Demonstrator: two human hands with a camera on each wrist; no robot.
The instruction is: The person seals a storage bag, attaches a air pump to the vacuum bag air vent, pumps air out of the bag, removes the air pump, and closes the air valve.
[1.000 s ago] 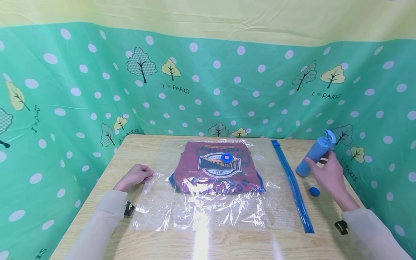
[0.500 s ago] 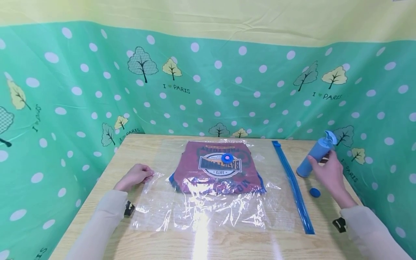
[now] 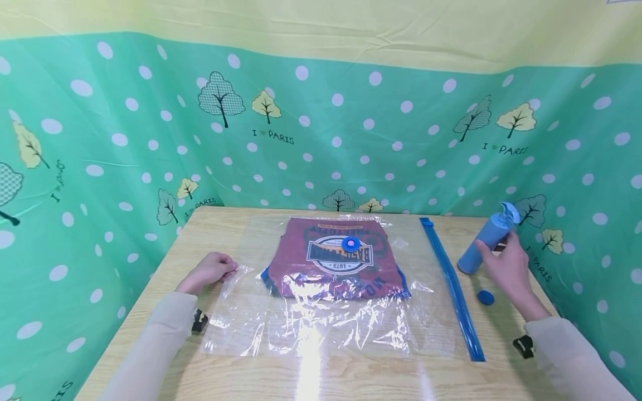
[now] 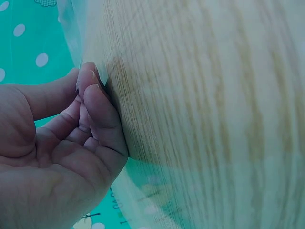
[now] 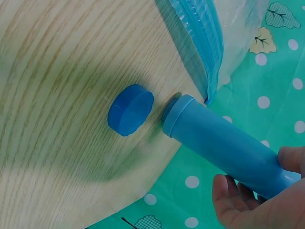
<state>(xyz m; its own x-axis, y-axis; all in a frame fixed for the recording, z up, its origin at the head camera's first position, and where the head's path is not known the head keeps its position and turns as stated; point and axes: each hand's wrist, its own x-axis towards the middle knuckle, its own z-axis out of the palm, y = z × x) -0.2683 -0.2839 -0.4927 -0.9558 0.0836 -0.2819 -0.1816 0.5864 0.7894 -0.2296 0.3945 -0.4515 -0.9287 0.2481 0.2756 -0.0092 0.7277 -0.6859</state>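
Observation:
My left hand pinches the left edge of a clear vacuum storage bag; in the left wrist view the film runs between thumb and fingertips. Inside the bag lies a folded maroon garment with a round printed logo, seen upside down. A round blue valve sits over the garment. My right hand holds a blue hand pump, tilted, its lower end at the table. In the right wrist view, fingers and thumb wrap the pump's body. A blue round cap lies near the pump.
The bag's blue zip strip runs along its right side, left of the pump and cap. Everything rests on a light wooden table. A green dotted curtain hangs behind and at both sides.

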